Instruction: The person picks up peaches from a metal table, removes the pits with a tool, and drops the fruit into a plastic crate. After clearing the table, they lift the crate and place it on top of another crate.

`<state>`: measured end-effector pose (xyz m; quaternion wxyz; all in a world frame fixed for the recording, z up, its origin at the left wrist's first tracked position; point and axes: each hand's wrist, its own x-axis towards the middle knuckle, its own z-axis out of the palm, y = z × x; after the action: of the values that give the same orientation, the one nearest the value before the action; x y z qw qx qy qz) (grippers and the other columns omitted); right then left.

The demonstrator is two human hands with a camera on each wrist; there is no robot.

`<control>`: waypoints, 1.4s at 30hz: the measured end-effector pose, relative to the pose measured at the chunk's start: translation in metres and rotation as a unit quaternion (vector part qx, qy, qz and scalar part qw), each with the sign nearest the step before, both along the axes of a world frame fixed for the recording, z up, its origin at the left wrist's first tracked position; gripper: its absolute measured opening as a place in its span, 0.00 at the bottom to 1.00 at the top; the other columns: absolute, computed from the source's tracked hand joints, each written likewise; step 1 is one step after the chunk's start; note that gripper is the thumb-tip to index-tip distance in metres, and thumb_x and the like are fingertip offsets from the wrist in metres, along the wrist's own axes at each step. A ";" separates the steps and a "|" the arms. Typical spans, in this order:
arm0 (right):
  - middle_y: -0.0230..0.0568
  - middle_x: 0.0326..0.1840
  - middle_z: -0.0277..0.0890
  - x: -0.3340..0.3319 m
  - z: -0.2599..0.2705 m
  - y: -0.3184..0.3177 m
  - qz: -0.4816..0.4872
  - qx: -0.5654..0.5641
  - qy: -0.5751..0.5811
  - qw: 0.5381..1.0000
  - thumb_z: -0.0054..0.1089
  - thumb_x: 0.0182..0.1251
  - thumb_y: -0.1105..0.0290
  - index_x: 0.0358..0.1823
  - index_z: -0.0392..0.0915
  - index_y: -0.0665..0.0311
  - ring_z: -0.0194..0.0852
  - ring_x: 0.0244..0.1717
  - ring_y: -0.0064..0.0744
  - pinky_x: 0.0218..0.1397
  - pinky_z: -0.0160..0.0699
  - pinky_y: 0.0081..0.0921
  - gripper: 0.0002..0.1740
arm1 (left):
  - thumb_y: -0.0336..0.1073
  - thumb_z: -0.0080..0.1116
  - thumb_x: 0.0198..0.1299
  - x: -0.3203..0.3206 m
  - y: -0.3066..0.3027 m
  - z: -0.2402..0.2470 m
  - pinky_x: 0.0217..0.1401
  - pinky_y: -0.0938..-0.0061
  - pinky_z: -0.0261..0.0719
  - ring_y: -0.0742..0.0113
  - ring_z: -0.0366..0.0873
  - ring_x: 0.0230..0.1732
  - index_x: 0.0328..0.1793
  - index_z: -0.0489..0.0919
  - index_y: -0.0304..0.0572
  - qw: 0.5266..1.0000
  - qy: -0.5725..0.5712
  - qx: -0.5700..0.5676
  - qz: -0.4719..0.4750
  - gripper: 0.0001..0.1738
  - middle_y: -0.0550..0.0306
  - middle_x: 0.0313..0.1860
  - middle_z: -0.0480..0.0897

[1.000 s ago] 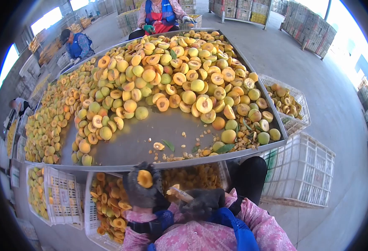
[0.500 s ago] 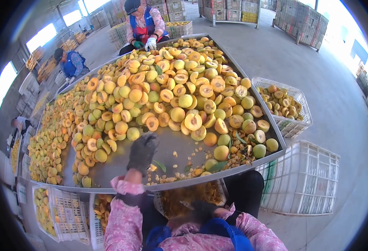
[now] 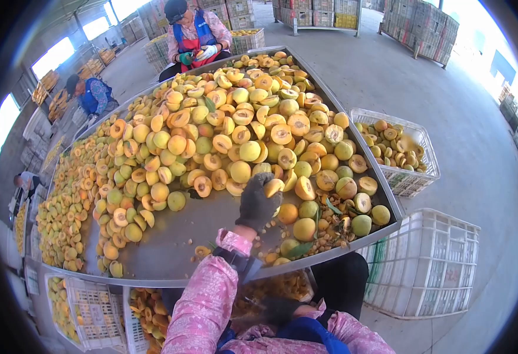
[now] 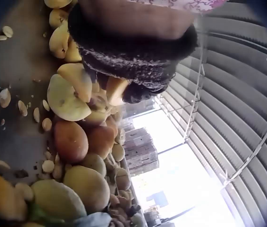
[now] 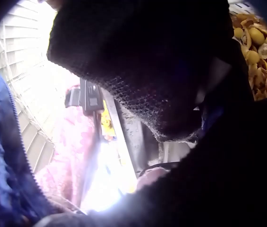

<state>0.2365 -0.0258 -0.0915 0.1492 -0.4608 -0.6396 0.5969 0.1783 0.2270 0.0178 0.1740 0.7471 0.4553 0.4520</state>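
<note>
My left hand, in a dark knitted glove, reaches over the metal table and grips a peach half at the edge of the heaped peaches. In the left wrist view the peach half shows orange between the gloved fingers. My right hand, also in a dark glove, stays low by my lap, next to a crate of peach pieces. Its fingers curl round a slim tan tool, mostly hidden now and plainer in the earliest frame.
Loose pits and leaves lie at the table's near right. A crate of peach halves stands beyond the right edge, a white crate nearer me. More filled crates stand at the near left. Another person works across the table.
My left hand has risen from the crates, where a peach half was at its glove, swept over the table and right to the heap, and taken hold of a peach half. The right hand stays low.
</note>
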 end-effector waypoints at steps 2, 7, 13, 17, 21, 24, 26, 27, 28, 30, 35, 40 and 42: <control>0.51 0.32 0.79 0.000 0.000 0.000 -0.009 0.002 0.006 1.000 0.58 0.64 0.57 0.47 0.75 0.62 0.78 0.31 0.37 0.34 0.74 0.36 0.17 | 0.31 0.64 0.50 -0.021 -0.013 0.016 0.52 0.62 0.78 0.52 0.80 0.46 0.49 0.77 0.42 0.954 -0.228 -0.184 -0.065 0.18 0.49 0.44 0.81; 0.56 0.36 0.78 0.008 0.020 0.004 -0.004 -0.007 0.059 0.998 0.61 0.63 0.60 0.48 0.74 0.63 0.78 0.36 0.42 0.39 0.74 0.37 0.18 | 0.33 0.56 0.57 -0.099 -0.075 0.053 0.60 0.65 0.76 0.55 0.78 0.52 0.53 0.75 0.36 0.535 -0.651 -0.505 -0.188 0.17 0.50 0.50 0.81; 0.58 0.28 0.76 0.006 0.125 0.021 0.043 0.416 0.009 0.908 0.58 0.65 0.61 0.53 0.64 0.68 0.79 0.31 0.53 0.33 0.75 0.43 0.23 | 0.21 0.66 0.50 -0.116 -0.155 0.068 0.59 0.67 0.80 0.61 0.80 0.54 0.57 0.72 0.29 0.905 -0.290 -0.294 -0.106 0.26 0.48 0.53 0.81; 0.60 0.29 0.75 -0.004 0.121 0.018 -0.025 0.278 -0.004 0.960 0.58 0.65 0.61 0.48 0.66 0.68 0.78 0.30 0.57 0.29 0.74 0.44 0.20 | 0.26 0.44 0.68 -0.126 -0.176 0.037 0.65 0.65 0.75 0.58 0.76 0.58 0.64 0.67 0.29 0.835 -0.393 -0.357 -0.146 0.19 0.45 0.59 0.76; 0.58 0.30 0.75 -0.012 0.133 0.014 -0.056 0.315 -0.005 0.948 0.56 0.68 0.63 0.46 0.66 0.68 0.77 0.31 0.59 0.30 0.73 0.44 0.16 | 0.37 0.36 0.73 -0.123 -0.189 0.032 0.64 0.65 0.76 0.58 0.76 0.57 0.65 0.68 0.29 0.861 -0.354 -0.343 -0.123 0.22 0.45 0.58 0.76; 0.56 0.30 0.74 -0.016 0.125 0.012 -0.068 0.350 -0.006 0.934 0.54 0.69 0.64 0.45 0.66 0.68 0.77 0.32 0.58 0.31 0.73 0.43 0.15 | 0.39 0.37 0.73 -0.122 -0.193 0.030 0.62 0.65 0.77 0.58 0.76 0.56 0.65 0.68 0.30 0.846 -0.389 -0.346 -0.119 0.23 0.45 0.57 0.76; 0.55 0.31 0.73 -0.017 0.129 0.011 -0.081 0.361 0.010 0.929 0.54 0.69 0.64 0.45 0.66 0.67 0.76 0.33 0.57 0.32 0.72 0.43 0.14 | 0.41 0.37 0.73 -0.116 -0.199 0.036 0.61 0.64 0.78 0.57 0.77 0.55 0.64 0.69 0.30 0.819 -0.436 -0.354 -0.119 0.23 0.45 0.56 0.77; 0.56 0.34 0.73 -0.017 0.138 0.010 -0.070 0.330 -0.017 0.941 0.54 0.69 0.64 0.49 0.67 0.67 0.76 0.33 0.57 0.33 0.73 0.43 0.15 | 0.42 0.37 0.73 -0.114 -0.201 0.039 0.60 0.64 0.78 0.57 0.78 0.54 0.63 0.70 0.30 0.789 -0.482 -0.362 -0.119 0.23 0.45 0.55 0.77; 0.56 0.36 0.72 -0.016 0.145 0.010 -0.058 0.299 -0.045 0.951 0.54 0.69 0.64 0.53 0.67 0.66 0.76 0.34 0.57 0.34 0.73 0.42 0.17 | 0.42 0.37 0.73 -0.112 -0.202 0.040 0.60 0.64 0.78 0.57 0.78 0.54 0.63 0.70 0.30 0.789 -0.482 -0.361 -0.119 0.23 0.45 0.55 0.77; 0.58 0.39 0.71 -0.021 0.154 0.010 -0.069 0.308 -0.054 0.947 0.53 0.68 0.65 0.59 0.64 0.64 0.76 0.33 0.58 0.33 0.73 0.44 0.21 | 0.43 0.36 0.73 -0.110 -0.206 0.041 0.58 0.65 0.80 0.57 0.80 0.51 0.60 0.71 0.30 0.815 -0.461 -0.333 -0.111 0.23 0.45 0.52 0.79; 0.63 0.44 0.69 -0.018 0.122 0.010 -0.003 0.357 -0.139 0.924 0.51 0.67 0.66 0.74 0.53 0.55 0.75 0.33 0.61 0.33 0.74 0.48 0.34 | 0.38 0.40 0.71 -0.110 -0.207 0.018 0.54 0.69 0.82 0.59 0.81 0.48 0.57 0.73 0.32 0.884 -0.369 -0.276 -0.083 0.19 0.47 0.50 0.80; 0.66 0.51 0.71 -0.014 0.137 0.012 0.059 0.287 -0.102 0.951 0.54 0.62 0.69 0.71 0.55 0.68 0.76 0.37 0.58 0.38 0.75 0.45 0.35 | 0.34 0.49 0.66 -0.111 -0.210 -0.002 0.52 0.70 0.81 0.61 0.82 0.46 0.53 0.75 0.33 0.928 -0.276 -0.249 -0.020 0.14 0.49 0.47 0.82; 0.65 0.46 0.72 -0.015 0.144 0.010 0.032 0.248 -0.086 0.964 0.53 0.63 0.69 0.66 0.60 0.69 0.76 0.35 0.57 0.38 0.75 0.45 0.30 | 0.33 0.56 0.62 -0.119 -0.212 0.022 0.53 0.66 0.80 0.58 0.82 0.45 0.51 0.76 0.33 0.996 -0.041 -0.080 -0.024 0.14 0.47 0.46 0.82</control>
<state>0.2210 -0.0159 0.0526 0.1838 -0.4381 -0.7924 0.3825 0.0593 0.0151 0.0402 0.2625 0.7221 0.4648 0.4401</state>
